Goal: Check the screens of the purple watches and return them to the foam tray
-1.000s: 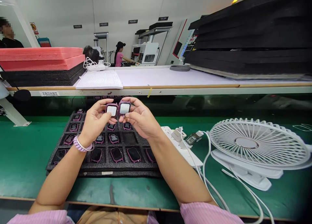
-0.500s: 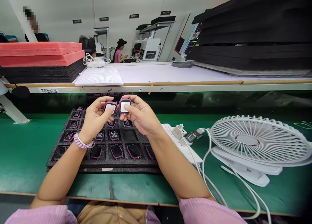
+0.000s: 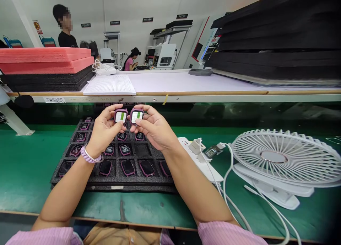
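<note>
My left hand (image 3: 103, 129) pinches a square smartwatch (image 3: 120, 116) in a purple case by its edges. My right hand (image 3: 156, 129) holds a matching smartwatch (image 3: 136, 116) beside it, and the two watches nearly touch. Both lit screens show a green and white pattern, with fingers covering parts of the cases. Below my hands lies a black foam tray (image 3: 112, 184) with rows of pockets, and several more purple-cased watches sit in them. One pocket (image 3: 142, 150) near my right hand shows bare foam. My hands hide the tray's middle.
A white power strip (image 3: 199, 159) with plugs and cables lies right of the tray, beside a white desk fan (image 3: 285, 158). Ahead, a raised shelf (image 3: 186, 82) carries a ruled sheet, pink foam and black foam stacks. Two people stand or sit farther back.
Both watch screens have changed from plain white to a green and white pattern. My hands have stayed in nearly the same place, and the view has shifted slightly.
</note>
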`<state>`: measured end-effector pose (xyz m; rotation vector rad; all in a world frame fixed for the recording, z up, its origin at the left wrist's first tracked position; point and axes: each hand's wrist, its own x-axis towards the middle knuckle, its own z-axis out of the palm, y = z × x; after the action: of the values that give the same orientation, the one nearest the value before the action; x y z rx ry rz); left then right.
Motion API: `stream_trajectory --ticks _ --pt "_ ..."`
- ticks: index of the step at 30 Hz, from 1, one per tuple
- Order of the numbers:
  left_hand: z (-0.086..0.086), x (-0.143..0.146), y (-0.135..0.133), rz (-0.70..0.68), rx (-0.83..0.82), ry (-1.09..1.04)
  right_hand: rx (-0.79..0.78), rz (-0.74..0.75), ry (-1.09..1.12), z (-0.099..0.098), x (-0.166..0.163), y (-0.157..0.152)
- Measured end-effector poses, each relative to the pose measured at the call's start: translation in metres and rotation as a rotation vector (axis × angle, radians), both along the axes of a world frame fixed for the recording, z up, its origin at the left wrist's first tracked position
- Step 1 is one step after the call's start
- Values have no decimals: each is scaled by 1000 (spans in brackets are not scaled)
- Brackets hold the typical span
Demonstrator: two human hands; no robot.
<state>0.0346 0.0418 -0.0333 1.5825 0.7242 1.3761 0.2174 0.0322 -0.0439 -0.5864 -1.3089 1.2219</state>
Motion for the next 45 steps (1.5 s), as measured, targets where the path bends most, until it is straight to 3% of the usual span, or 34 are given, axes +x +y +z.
stream_trajectory --ticks 6,16,36,45 --pt "1 2 0 -29 -12 -48 2 -12 11 -1 -1 0" --pt "-1 -1 3 72 9 -32 -20 20 4 0 1 1" --pt "-2 1 4 58 6 -49 25 11 -2 0 0 -1" --pt "-8 -1 11 21 83 -22 -7 42 39 -1 2 1"
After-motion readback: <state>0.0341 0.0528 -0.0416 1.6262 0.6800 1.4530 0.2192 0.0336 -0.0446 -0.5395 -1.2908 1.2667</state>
